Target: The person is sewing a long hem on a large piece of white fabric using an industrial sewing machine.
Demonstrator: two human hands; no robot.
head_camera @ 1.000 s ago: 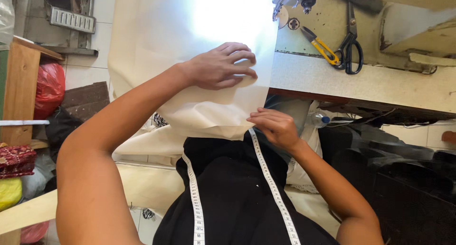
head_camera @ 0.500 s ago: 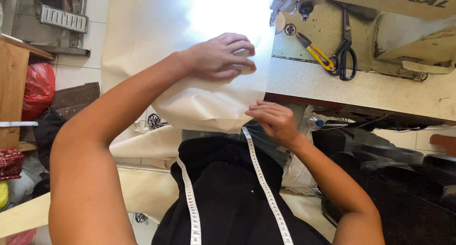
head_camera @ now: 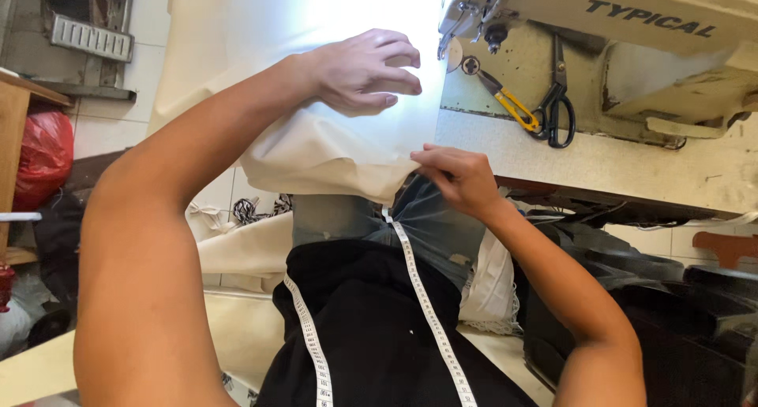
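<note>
1. At the far left a red bag point(head_camera: 43, 158) sits under a wooden shelf point(head_camera: 24, 99), well apart from the work.
2. A cream fabric sheet point(head_camera: 316, 150) hangs in the middle, its upper part washed out by bright light, its lower edge folded over above the person's lap.
3. The left hand point(head_camera: 363, 71) lies on the sheet's upper middle, fingers curled and pressing the cloth; whether it pinches a fold I cannot tell.
4. A white measuring tape point(head_camera: 426, 312) runs down the dark clothing near the camera.
5. The right hand point(head_camera: 458, 178) is closed, thumb and fingertips pinching the sheet's lower right corner, just beside the desk point(head_camera: 632, 166) edge.
6. On the desk, further right, yellow-handled snips point(head_camera: 509, 103) and black scissors point(head_camera: 557, 111) lie touching the base of a cream sewing machine point(head_camera: 632, 36).
</note>
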